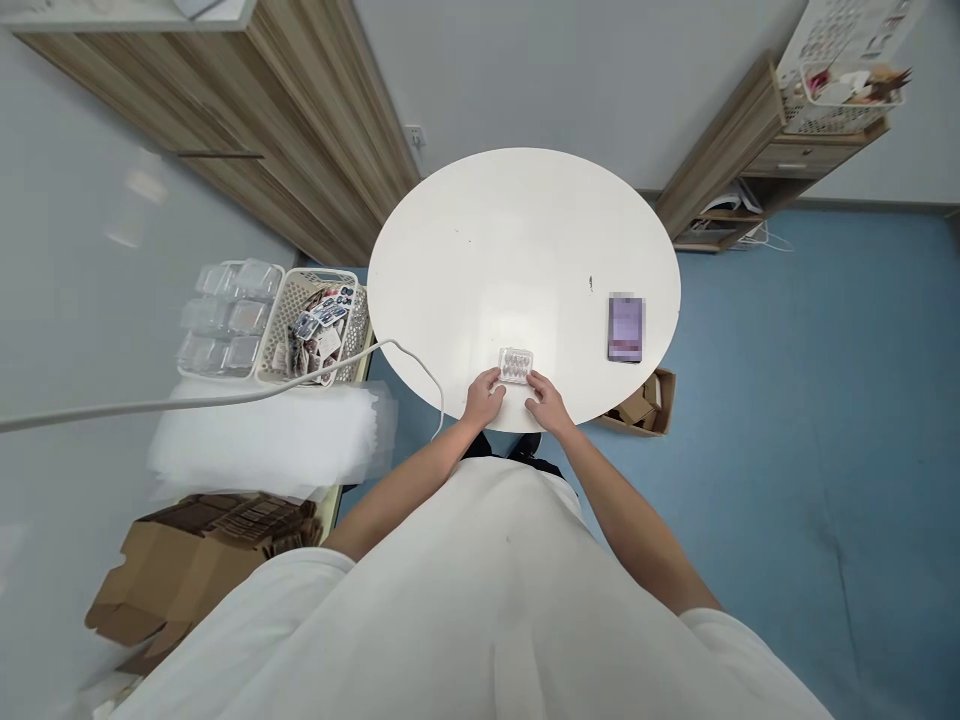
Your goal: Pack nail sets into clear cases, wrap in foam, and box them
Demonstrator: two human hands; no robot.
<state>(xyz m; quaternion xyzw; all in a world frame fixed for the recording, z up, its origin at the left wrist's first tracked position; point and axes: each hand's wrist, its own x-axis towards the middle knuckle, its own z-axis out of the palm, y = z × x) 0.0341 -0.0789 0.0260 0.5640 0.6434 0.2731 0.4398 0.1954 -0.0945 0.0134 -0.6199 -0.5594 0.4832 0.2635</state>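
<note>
A small clear plastic box (516, 366) lies near the front edge of the white oval table (517, 230). Rows of small pinkish oval pieces show inside it, too small to name for certain. My left hand (484, 397) grips the box's left side, its fingertips against the edge. On the opposite side, my right hand (548, 402) has its fingertips at the lower right corner, with the thumb bent towards the box. Both hands hold the box between them, low over the tabletop.
A phone-like device (625, 328) lies on the table's right side. At left stand a basket of clear boxes (229, 315) and a basket of small packets (322, 325). A white cable (330, 374) crosses to the table edge. Cardboard boxes (180, 570) lie lower left; an open carton (645, 405) is at right.
</note>
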